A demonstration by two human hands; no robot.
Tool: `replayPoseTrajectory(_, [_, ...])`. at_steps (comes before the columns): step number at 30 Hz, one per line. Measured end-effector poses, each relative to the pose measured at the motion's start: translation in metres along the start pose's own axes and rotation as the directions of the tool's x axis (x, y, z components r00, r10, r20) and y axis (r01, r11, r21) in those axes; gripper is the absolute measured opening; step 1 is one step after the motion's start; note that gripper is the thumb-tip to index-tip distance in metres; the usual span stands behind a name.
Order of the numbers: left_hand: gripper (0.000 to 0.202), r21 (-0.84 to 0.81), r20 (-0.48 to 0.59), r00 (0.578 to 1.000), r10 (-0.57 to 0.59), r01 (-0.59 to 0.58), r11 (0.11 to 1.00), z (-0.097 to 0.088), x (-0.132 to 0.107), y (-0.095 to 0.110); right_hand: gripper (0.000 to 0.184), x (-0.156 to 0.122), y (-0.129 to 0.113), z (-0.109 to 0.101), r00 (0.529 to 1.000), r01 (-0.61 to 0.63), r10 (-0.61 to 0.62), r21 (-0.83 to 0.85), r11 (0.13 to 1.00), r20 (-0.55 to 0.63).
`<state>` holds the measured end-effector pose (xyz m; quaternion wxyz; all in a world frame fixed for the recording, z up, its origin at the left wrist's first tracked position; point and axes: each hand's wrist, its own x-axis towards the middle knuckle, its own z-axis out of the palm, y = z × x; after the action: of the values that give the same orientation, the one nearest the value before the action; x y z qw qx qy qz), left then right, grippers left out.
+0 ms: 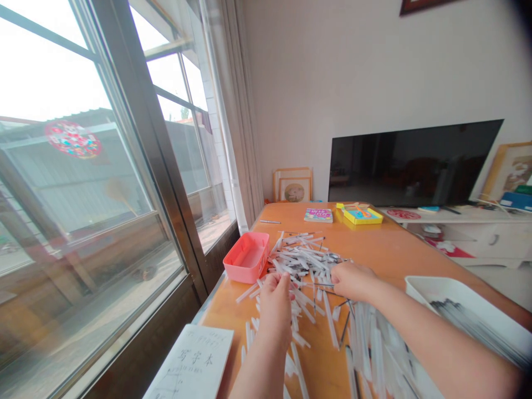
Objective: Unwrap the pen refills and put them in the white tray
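Many clear pen tubes (330, 321) and thin dark refills lie in a loose heap on the orange-brown table. At the heap's near left side, my left hand (277, 291) is closed, with a whitish pen tube at its fingertips. My right hand (349, 280) is also closed, knuckles up, to the right of the heap. A thin dark pen refill (322, 285) runs level from its fingers toward my left hand. Both sets of fingertips are partly hidden. Beneath my right forearm lies a bundle of clear tubes (366, 343).
A pink-red open box (245, 274) stands left of the heap. A white tray (419, 285) with dark refills sits at the right. A notebook (195, 360) lies near left. Farther back are a pen (270, 222), a booklet (318, 215) and a yellow box (361, 220).
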<state>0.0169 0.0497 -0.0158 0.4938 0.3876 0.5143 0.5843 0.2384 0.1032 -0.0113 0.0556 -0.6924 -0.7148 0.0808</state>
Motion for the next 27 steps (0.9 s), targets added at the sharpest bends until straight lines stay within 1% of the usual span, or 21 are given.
replayPoseTrajectory(3, [0.033,-0.005,0.002,1.000,0.000,0.000,1.000,0.000,-0.001,0.002,0.012,-0.003,-0.002,-0.001,1.000,0.009,-0.009,-0.043,0.999,-0.010])
replayPoseTrajectory(7, [0.028,0.008,0.003,1.000,-0.002,0.002,1.000,0.000,-0.002,0.004,0.012,-0.011,-0.001,-0.005,0.999,0.053,-0.053,-0.044,0.998,-0.008])
replayPoseTrajectory(13, [0.029,-0.005,0.012,1.000,-0.008,0.008,1.000,0.001,-0.002,0.004,0.024,-0.026,0.001,-0.014,0.990,0.140,-0.139,0.033,0.990,-0.035])
replayPoseTrajectory(17, [0.030,-0.001,0.014,1.000,-0.014,0.014,1.000,0.001,-0.002,0.004,0.028,-0.029,0.002,-0.018,0.981,0.181,-0.173,0.091,0.979,-0.087])
replayPoseTrajectory(20, [0.030,0.006,0.029,1.000,-0.012,0.012,1.000,0.002,-0.003,0.004,0.030,-0.029,0.001,-0.017,0.969,0.224,-0.192,0.225,0.948,-0.155])
replayPoseTrajectory(23, [0.028,0.003,0.046,0.999,-0.011,0.011,1.000,0.002,-0.004,0.005,0.030,-0.029,-0.002,-0.015,0.957,0.276,-0.204,0.437,0.856,-0.205])
replayPoseTrajectory(25, [0.028,0.006,0.052,0.999,-0.011,0.011,1.000,0.002,-0.005,0.005,0.032,-0.030,-0.004,-0.012,0.962,0.268,-0.189,0.545,0.794,-0.198])
replayPoseTrajectory(27, [0.028,0.014,0.055,0.998,-0.012,0.011,1.000,0.002,-0.005,0.005,0.034,-0.031,-0.005,-0.009,0.973,0.228,-0.149,0.624,0.748,-0.176])
